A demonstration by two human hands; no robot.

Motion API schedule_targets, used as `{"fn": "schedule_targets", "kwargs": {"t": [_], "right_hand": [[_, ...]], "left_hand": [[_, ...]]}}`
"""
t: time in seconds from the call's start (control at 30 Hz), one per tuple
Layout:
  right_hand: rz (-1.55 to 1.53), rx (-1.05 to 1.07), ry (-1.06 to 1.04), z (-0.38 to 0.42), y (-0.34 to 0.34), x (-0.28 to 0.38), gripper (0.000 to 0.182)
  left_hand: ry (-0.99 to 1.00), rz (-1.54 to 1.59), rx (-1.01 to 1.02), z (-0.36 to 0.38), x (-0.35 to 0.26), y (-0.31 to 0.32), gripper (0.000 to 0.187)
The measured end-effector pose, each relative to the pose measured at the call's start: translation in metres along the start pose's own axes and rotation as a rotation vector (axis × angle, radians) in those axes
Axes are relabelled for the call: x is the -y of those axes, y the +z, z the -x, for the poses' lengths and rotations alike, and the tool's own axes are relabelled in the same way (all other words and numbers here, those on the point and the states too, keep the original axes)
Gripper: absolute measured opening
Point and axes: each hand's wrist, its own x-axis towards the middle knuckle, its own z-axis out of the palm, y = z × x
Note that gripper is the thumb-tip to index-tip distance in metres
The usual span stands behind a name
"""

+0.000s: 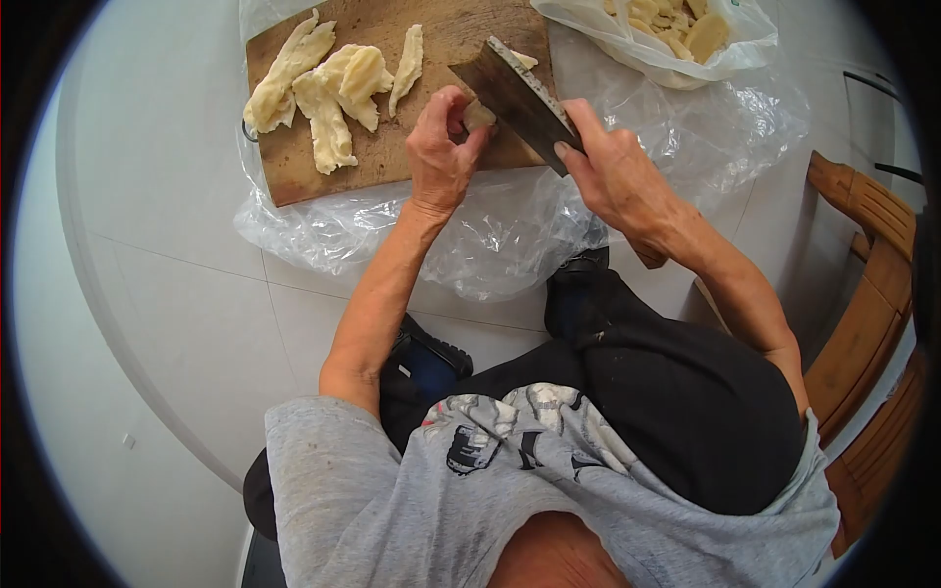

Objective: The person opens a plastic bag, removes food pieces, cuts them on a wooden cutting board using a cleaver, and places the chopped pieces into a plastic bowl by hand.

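1. Grey T-shirt [392, 490] and dark trousers [686, 412] fill the foreground as a person sits over a pale tiled floor [176, 294], with black shoes [431, 358] showing below the forearms.
2. Left hand [441, 152] rests at the near edge of a wooden cutting board [294, 167], its fingers [453, 103] curled and pinching a small pale piece of food [479, 114] down onto the board.
3. Right hand [613, 171] is wrapped tight around the handle end of a cleaver [520, 98], the forefinger lying along the blade's back; the broad dark blade is tilted and set right beside the pinched piece, just to its right.
4. Several long, pale yellow strips of food [323, 83] lie on the left half of the board, well apart from the blade.
5. Crumpled clear plastic sheeting [490, 235] is spread on the floor under the board.
6. At top right, an open plastic bag [676, 34] holds more pale pieces.
7. A wooden chair [867, 284] stands at the right edge of the frame.
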Motion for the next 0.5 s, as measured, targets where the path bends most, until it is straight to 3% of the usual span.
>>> {"fn": "schedule_targets", "kwargs": {"t": [0.07,0.17,0.5], "right_hand": [[0.013,0.002,0.016,0.011,-0.008,0.008,0.025],[0.046,0.036,0.017,0.024,-0.014,0.012,0.026],[0.205,0.192,0.055,0.025,-0.011,0.019,0.020]], "left_hand": [[0.091,-0.059,0.008,-0.001,0.001,-0.003,0.021],[0.389,-0.363,-0.102,-0.001,0.008,-0.003,0.022],[0.253,-0.158,-0.003,0.004,0.021,0.000,0.017]]}}
